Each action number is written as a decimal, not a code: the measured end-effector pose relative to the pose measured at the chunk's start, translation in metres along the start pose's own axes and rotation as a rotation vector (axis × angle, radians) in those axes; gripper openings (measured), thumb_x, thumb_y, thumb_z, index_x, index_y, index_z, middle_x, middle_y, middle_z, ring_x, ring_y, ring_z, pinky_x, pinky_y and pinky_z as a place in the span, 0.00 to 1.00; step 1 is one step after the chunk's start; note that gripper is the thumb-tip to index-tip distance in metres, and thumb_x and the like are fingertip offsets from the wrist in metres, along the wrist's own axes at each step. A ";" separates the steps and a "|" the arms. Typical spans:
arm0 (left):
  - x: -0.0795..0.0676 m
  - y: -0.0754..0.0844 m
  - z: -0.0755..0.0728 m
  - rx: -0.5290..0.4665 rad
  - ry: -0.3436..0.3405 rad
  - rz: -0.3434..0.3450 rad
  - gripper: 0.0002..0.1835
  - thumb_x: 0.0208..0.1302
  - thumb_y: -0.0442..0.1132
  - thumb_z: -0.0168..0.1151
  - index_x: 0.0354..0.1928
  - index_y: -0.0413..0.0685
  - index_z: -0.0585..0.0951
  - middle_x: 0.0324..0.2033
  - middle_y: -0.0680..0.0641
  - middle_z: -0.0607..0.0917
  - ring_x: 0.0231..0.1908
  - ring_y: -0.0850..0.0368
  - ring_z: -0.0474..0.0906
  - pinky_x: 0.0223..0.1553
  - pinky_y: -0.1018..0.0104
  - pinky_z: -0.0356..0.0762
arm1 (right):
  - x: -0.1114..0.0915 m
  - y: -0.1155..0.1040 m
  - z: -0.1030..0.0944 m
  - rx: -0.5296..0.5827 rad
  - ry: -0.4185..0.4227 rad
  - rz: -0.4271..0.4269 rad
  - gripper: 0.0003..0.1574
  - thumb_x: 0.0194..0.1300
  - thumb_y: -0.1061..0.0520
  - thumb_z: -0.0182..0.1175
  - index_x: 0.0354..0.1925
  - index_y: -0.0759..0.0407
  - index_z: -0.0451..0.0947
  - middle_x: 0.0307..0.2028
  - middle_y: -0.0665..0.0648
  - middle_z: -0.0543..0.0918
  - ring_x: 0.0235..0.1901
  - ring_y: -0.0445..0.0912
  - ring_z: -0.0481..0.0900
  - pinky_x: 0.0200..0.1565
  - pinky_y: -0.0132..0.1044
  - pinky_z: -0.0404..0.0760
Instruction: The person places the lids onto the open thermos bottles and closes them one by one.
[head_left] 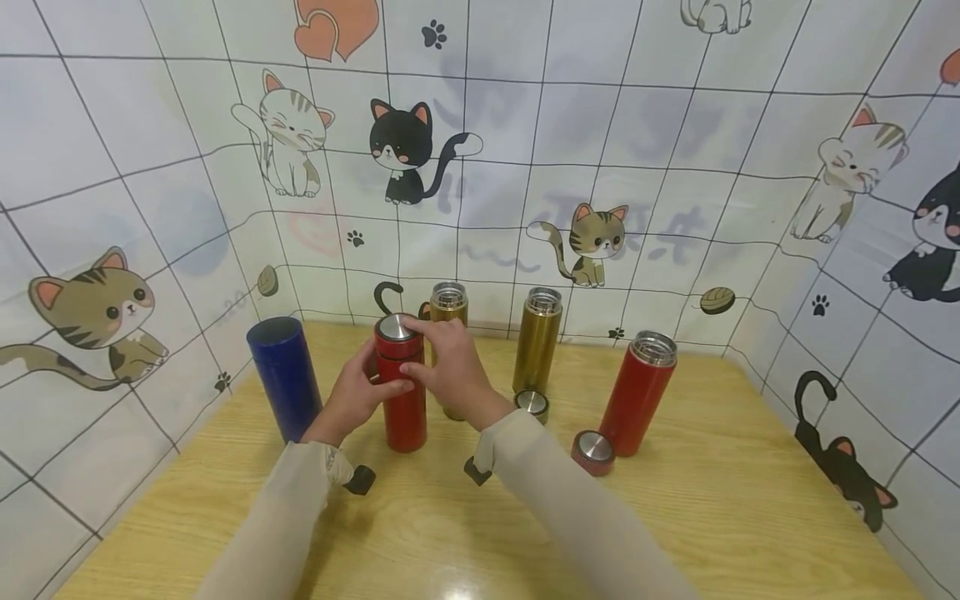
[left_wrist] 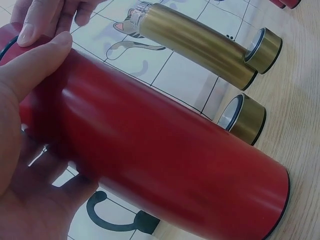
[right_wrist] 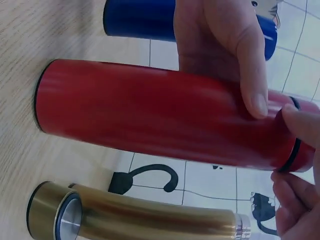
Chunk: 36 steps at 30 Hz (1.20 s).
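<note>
A red thermos flask [head_left: 405,425] stands upright on the table with a steel-topped lid [head_left: 395,327] at its mouth. My left hand [head_left: 354,392] grips the upper body from the left side, thumb across the front. From the right, my right hand [head_left: 459,367] holds the lid, with its fingers and thumb around the rim. In the right wrist view a black ring [right_wrist: 291,155] marks the seam between lid and body. Right behind this flask stands an uncapped gold flask [head_left: 450,310], partly hidden. Its gold lid [left_wrist: 245,120] sits beside it on the table.
A blue flask [head_left: 285,375] stands at the left, close to my left wrist. To the right are another uncapped gold flask [head_left: 538,342] with its lid [head_left: 532,405] and an uncapped red flask [head_left: 637,396] with its lid [head_left: 594,450]. Cat-patterned walls [head_left: 495,192] enclose the wooden table [head_left: 720,500].
</note>
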<state>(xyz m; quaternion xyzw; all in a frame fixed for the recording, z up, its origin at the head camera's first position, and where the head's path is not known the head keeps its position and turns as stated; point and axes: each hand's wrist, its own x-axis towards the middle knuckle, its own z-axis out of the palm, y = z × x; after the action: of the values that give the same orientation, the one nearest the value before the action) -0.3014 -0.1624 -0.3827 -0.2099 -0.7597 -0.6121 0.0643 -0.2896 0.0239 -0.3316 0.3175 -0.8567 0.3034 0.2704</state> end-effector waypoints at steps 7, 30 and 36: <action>-0.001 0.000 -0.002 -0.017 -0.021 -0.008 0.41 0.56 0.35 0.73 0.70 0.52 0.64 0.59 0.41 0.76 0.56 0.42 0.75 0.54 0.48 0.75 | 0.011 0.003 -0.006 0.078 -0.131 0.013 0.43 0.54 0.56 0.74 0.66 0.48 0.68 0.56 0.49 0.77 0.55 0.48 0.67 0.57 0.45 0.69; -0.002 0.000 -0.004 -0.010 -0.026 -0.016 0.42 0.55 0.37 0.74 0.71 0.53 0.63 0.59 0.42 0.75 0.57 0.43 0.75 0.54 0.47 0.75 | 0.007 0.001 -0.005 0.005 -0.152 0.039 0.48 0.53 0.53 0.75 0.69 0.42 0.67 0.46 0.47 0.81 0.41 0.45 0.70 0.42 0.39 0.72; 0.000 0.001 -0.002 -0.011 -0.021 -0.017 0.41 0.55 0.36 0.73 0.70 0.52 0.64 0.59 0.42 0.76 0.57 0.43 0.75 0.54 0.48 0.76 | -0.002 -0.005 -0.003 -0.186 -0.044 -0.003 0.47 0.52 0.47 0.75 0.68 0.43 0.68 0.45 0.48 0.84 0.37 0.44 0.69 0.42 0.40 0.68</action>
<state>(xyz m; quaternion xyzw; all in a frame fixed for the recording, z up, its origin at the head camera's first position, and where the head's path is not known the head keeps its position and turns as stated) -0.3008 -0.1638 -0.3815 -0.2102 -0.7586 -0.6147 0.0502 -0.2838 0.0233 -0.3292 0.2986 -0.8865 0.2150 0.2804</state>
